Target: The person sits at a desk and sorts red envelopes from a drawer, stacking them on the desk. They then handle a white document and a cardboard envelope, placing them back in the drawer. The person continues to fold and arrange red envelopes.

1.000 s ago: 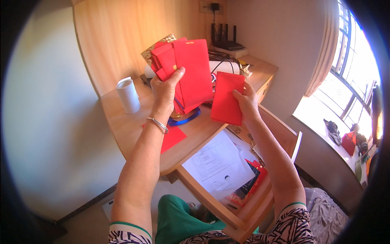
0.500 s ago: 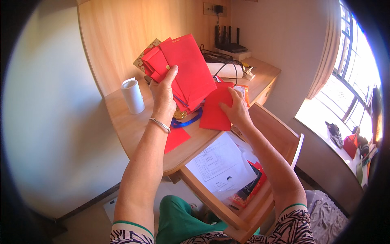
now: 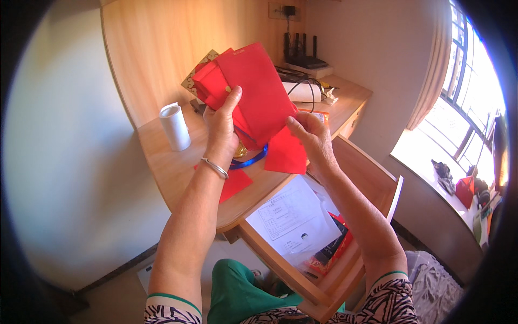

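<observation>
A fanned bundle of red envelopes [image 3: 259, 92] is held up over the desk in my left hand [image 3: 221, 121], its thumb pressed on the front. Behind them sticks out a gold-and-red patterned card or envelope [image 3: 192, 83]. My right hand [image 3: 314, 139] pinches the lower right corner of the large front envelope between thumb and fingers. Just below it, another red envelope [image 3: 286, 156] lies on the desk. One more red envelope [image 3: 236, 185] lies near the front edge, partly behind my left wrist. Between them is a blue ribbon [image 3: 251, 162] with a gold medal [image 3: 241, 149], partly hidden.
Below the desk [image 3: 162, 162] an open drawer [image 3: 275, 262] holds white papers [image 3: 291, 216] and red items. A white paper roll [image 3: 175, 128] stands at left. Black cables, a white roll [image 3: 302, 92] and a router [image 3: 302, 54] sit at the back. A window is at right.
My right hand has let go of the red envelope, now lying on the desk, and moved up to pinch the front envelope's corner. The bundle in my left hand has shifted slightly right.
</observation>
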`<state>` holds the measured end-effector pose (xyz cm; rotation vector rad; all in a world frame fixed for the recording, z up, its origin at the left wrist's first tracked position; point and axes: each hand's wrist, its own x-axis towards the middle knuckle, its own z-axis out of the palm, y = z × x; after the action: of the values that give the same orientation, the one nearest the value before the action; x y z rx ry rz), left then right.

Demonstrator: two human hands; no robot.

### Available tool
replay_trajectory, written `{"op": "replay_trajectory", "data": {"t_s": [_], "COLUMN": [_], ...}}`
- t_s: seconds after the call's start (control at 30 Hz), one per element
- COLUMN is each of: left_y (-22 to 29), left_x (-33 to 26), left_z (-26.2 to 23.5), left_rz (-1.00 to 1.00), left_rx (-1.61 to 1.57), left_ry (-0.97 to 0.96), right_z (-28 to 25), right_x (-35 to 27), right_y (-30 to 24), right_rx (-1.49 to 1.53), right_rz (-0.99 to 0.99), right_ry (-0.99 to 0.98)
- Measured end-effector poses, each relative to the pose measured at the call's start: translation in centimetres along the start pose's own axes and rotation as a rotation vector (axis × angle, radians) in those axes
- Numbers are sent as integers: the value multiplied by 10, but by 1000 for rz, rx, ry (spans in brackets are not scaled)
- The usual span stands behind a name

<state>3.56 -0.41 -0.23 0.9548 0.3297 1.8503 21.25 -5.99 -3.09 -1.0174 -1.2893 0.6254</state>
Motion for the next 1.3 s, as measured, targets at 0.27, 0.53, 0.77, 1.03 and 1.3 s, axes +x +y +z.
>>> {"op": "replay_trajectory", "data": {"t_s": [0.27,0.53,0.77,1.03,1.3], "left_y": [0,0,-1,7,63], "left_x": [-6,1,2,2,-20], "left_z": [5,-1,-3,-4,19], "left_rz": [-68,-26,-36,-73,-111], "left_rx": [-8,142,203,139,93], "left_ry": [-50,-3,-6,-31,-15], "right_z": [-25,-85,-97,-107,-84], "right_x": [18,46,50,55,45], "right_y": [4,6,3,5,-4], "right_rx": [458,575,512,729,728], "right_rz": [168,50,-21,-50,-14], "right_ry": [86,138,174,124,-25]}}
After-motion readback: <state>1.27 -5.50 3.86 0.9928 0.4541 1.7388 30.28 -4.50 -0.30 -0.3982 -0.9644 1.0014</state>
